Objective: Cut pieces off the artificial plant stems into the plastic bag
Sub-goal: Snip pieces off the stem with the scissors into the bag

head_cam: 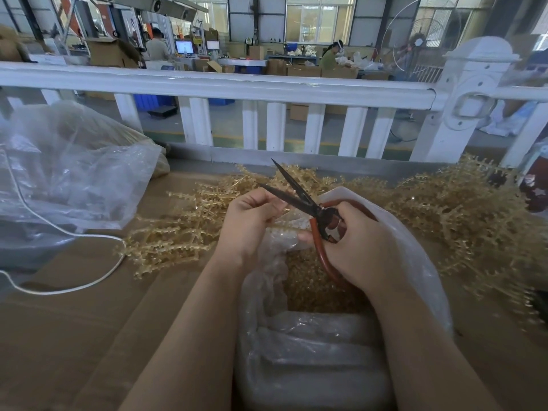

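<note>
My right hand (358,247) grips the red-brown handles of a pair of scissors (299,200) whose dark blades stand apart, pointing up and left. My left hand (252,221) is curled just left of the blades, fingertips pinched near the lower blade; what it pinches is too small to tell. Both hands hover over the mouth of a clear plastic bag (415,262) that holds several small golden cut pieces (311,283). Golden artificial plant stems (172,232) lie on the cardboard to the left, and a larger heap of stems (462,215) lies to the right.
A big crumpled clear bag (68,179) sits at the left with a white cord (59,287) looping across the brown cardboard surface (74,336). A white railing (225,87) runs across behind the work area. Beyond it people work at benches.
</note>
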`<state>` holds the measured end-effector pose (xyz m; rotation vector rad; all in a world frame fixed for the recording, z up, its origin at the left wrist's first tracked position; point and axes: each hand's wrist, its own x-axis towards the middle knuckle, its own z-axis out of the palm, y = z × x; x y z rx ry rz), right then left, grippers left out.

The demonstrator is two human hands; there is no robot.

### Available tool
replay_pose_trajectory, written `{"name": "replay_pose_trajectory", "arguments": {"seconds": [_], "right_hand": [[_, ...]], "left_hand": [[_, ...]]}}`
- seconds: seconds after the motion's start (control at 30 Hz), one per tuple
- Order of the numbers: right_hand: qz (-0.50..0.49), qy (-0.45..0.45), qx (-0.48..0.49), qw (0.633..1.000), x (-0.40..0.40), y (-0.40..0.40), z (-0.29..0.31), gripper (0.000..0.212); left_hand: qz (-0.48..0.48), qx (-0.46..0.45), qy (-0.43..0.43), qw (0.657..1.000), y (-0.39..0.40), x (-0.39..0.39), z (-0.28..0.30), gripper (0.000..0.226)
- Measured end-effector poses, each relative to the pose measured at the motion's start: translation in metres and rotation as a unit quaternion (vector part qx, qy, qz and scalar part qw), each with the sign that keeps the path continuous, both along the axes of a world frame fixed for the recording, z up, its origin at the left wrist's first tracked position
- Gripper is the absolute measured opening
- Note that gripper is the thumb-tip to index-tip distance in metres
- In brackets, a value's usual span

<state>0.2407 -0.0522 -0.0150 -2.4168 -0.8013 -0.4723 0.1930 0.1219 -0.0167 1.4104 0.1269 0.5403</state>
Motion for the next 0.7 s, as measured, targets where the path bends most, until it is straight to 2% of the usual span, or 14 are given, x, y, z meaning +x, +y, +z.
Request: {"name": "replay_pose_trajectory", "arguments": {"seconds": [0.07, 0.2, 0.3, 0.43, 0.57, 0.7], "right_hand": [[0.0, -0.002, 0.012, 1.0, 0.002, 0.001, -0.002, 0.054], [-0.006, -0.016, 0.031, 0.999, 0.007, 0.002, -0.01, 0.052], [-0.007, -0.031, 0.05, 0.998, 0.01, 0.003, -0.015, 0.056], [-0.001, -0.05, 0.065, 0.997, 0.012, 0.003, -0.021, 0.057], [-0.009, -0.047, 0.064, 0.997, 0.013, 0.003, -0.022, 0.05], [0.009, -0.053, 0.07, 0.996, 0.01, 0.003, -0.018, 0.057]], "left_hand": [[-0.007, 0.001, -0.006, 1.0, 0.0, 0.0, 0.0, 0.015], [-0.036, 0.006, -0.029, 0.999, 0.001, 0.0, 0.0, 0.034], [-0.044, -0.006, -0.039, 0.998, 0.0, 0.0, 0.0, 0.03], [-0.051, 0.005, -0.05, 0.997, 0.0, 0.0, 0.001, 0.035], [-0.046, -0.006, -0.054, 0.997, -0.001, 0.0, 0.002, 0.023], [-0.043, 0.01, -0.065, 0.997, -0.001, 0.0, 0.002, 0.017]]}}
